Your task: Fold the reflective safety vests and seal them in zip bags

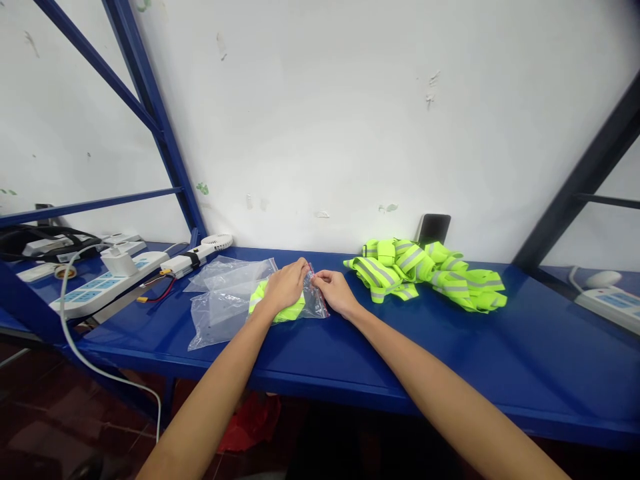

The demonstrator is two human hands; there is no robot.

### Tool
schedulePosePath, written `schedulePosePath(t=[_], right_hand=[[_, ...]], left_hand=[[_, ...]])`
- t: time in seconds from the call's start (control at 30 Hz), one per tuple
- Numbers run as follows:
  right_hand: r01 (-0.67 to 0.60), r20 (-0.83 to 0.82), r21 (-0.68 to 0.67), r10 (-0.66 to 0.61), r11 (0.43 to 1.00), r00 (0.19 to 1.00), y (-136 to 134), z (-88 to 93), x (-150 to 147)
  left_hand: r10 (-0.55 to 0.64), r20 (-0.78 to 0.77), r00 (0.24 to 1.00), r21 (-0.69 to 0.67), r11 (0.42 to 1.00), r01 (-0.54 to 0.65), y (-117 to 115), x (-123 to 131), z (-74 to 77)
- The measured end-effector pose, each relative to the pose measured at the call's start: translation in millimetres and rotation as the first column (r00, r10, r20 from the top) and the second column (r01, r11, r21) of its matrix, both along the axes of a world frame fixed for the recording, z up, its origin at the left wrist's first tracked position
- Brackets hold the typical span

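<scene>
Left of the green pile point(440, 272), the right hand point(335, 290) pinches the clear bag's point(314, 305) edge, while the left hand point(285, 287) covers the folded band point(290, 312), its finger grip I cannot tell.

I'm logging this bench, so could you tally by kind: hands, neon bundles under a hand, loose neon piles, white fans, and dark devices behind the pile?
Hands: 2 (left hand, right hand)
Neon bundle: 1
Neon pile: 1
White fan: 1
Dark device: 1
Total: 6
</scene>
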State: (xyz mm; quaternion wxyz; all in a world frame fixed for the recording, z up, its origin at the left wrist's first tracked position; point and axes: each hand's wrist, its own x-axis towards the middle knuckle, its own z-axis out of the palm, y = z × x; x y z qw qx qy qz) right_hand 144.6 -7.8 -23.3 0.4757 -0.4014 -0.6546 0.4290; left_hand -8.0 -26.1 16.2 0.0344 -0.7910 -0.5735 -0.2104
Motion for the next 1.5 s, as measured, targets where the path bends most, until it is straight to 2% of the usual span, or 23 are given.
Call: schedulePosePath(t=[0.13,0.37,0.5,0.8,0.87,0.93,1.07,1.13,1.2,1.27,1.37,1.5], right_hand=[[-0.039,-0.066,0.037,0.042,0.999,0.997,3.3,-1.2,-0.5],[0.000,0.053,0.100,-0.005,0.995,0.999,7.7,-3.1,1.5],[-0.025,0.068,0.125,0.017,0.992,0.998,7.0,-3.6,3.1],[-0.010,0.088,0.100,0.001,0.995,0.996,-2.0,-0.6,5.5],[-0.016,0.088,0.102,0.007,0.995,0.996,-3.5,0.3,5.4],[-0.016,0.092,0.096,0.007,0.995,0.996,-4.5,1.0,5.1],[-0.003,0.115,0.132,-0.013,0.991,0.993,-6.0,1.1,4.6],[0.027,0.128,0.167,-0.049,0.986,0.991,-6.4,0.9,4.8],[0.065,0.129,0.189,-0.090,0.980,0.988,-5.6,0.8,5.3],[0.084,0.117,0.181,-0.106,0.980,0.987,-3.2,0.5,5.9],[0.063,0.088,0.110,-0.073,0.992,0.993,1.9,-0.7,6.6],[0.051,0.094,0.074,-0.058,0.996,0.994,4.8,-2.7,7.0]], left_hand=[[-0.048,0.000,0.999,0.023,0.999,0.048,0.1,0.4,-0.6],[-0.085,0.035,0.996,0.031,0.996,0.084,-0.9,0.9,0.8],[-0.085,0.067,0.994,0.026,0.996,0.083,-1.3,-0.6,2.2],[-0.031,0.229,0.973,-0.054,0.998,0.045,1.5,-1.5,3.1],[-0.056,0.296,0.954,-0.122,0.988,0.096,6.8,-3.7,9.3],[-0.117,0.345,0.931,-0.249,0.945,0.212,15.2,-7.2,20.7],[-0.267,0.330,0.905,-0.476,0.781,0.404,35.9,-13.0,45.3],[-0.322,0.352,0.879,-0.516,0.717,0.469,44.1,-14.0,49.1],[-0.333,0.444,0.832,-0.512,0.667,0.541,49.2,-14.6,45.2],[-0.311,0.543,0.780,-0.477,0.650,0.592,51.3,-15.5,36.4],[-0.293,0.612,0.734,-0.420,0.667,0.616,51.1,-17.9,24.3],[-0.290,0.649,0.703,-0.384,0.673,0.632,49.2,-20.0,20.5]])
